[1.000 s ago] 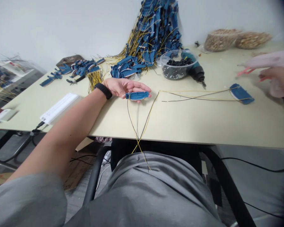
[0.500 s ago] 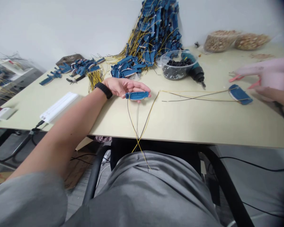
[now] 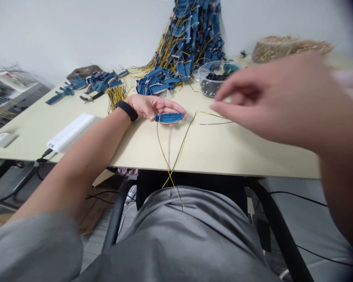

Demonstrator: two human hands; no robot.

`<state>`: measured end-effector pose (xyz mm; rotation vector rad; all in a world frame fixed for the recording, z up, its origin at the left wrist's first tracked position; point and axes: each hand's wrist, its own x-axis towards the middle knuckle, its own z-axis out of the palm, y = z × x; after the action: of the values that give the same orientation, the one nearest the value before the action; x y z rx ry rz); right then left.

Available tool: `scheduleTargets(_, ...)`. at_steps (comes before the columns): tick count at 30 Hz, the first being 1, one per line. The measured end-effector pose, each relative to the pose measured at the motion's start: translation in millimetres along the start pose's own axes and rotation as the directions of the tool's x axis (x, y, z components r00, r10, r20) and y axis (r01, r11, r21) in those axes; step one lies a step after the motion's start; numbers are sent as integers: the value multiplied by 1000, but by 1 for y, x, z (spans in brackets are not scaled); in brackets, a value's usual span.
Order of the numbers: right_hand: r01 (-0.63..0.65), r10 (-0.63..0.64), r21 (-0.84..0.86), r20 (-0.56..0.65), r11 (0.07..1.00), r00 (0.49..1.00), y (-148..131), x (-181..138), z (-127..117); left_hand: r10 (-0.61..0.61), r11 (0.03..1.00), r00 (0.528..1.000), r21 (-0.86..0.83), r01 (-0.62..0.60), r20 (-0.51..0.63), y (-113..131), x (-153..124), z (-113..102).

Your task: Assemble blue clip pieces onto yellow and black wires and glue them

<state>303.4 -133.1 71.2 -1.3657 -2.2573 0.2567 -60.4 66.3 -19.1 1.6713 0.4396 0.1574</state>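
My left hand [image 3: 157, 107] rests palm up over the table and holds a small blue plastic part [image 3: 169, 118] between thumb and fingers. Thin black and yellow wires [image 3: 181, 150] trail from this part, cross at the table edge and reach my lap. My right hand [image 3: 270, 102] is in the air at the right, close to the camera and slightly blurred. Its fingers are curved, thumb apart from them, and nothing shows in it. Behind it, a sliver of a pink glue gun [image 3: 348, 77] is visible. A second wired blue part is hidden there.
A tall heap of wired blue parts [image 3: 191, 43] stands against the wall. Near it are a clear tub [image 3: 207, 87] of black pieces, pliers [image 3: 91, 98] and bags of beige bits [image 3: 272, 49]. A white power strip [image 3: 72, 132] lies at the left.
My right hand has left the pink glue gun at the far right and moved left and up, now covering the second blue part. My left hand keeps its hold on the blue part.
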Motion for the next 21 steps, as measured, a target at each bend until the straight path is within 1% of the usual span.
scheduleTargets(1,44,-44,-39,-6,998,999,-20,24,12,-10,1000,1000,13,10,-7,0,0,0)
scheduleTargets(2,81,-81,-3,37,997,996,-34,45,23,-21,999,1000,27,21,-17,-1,0,-1)
scheduleTargets(3,112,-117,55,109,992,987,-42,63,32,-29,999,999,42,30,-28,-2,0,-2)
scheduleTargets(4,130,-144,97,165,987,976,-46,76,39,-31,998,999,54,33,-40,-3,0,-3)
scheduleTargets(6,136,-162,137,203,981,966,-42,90,51,-18,998,999,64,21,-50,-6,0,-6)
scheduleTargets(11,136,-160,147,166,980,973,-27,88,69,27,998,998,47,-29,50,-11,1,-10)
scheduleTargets(12,141,-165,149,161,979,973,-27,87,72,27,998,999,49,-29,41,-12,1,-11)
scheduleTargets(15,141,-168,168,160,976,973,-28,88,79,23,998,999,63,-21,-44,-16,0,-15)
scheduleTargets(17,131,-161,182,161,975,974,-29,88,80,18,998,997,64,-13,-70,-19,0,-17)
scheduleTargets(21,96,-131,217,154,971,979,-32,85,70,38,999,999,-4,-38,-10,-18,-1,-13)
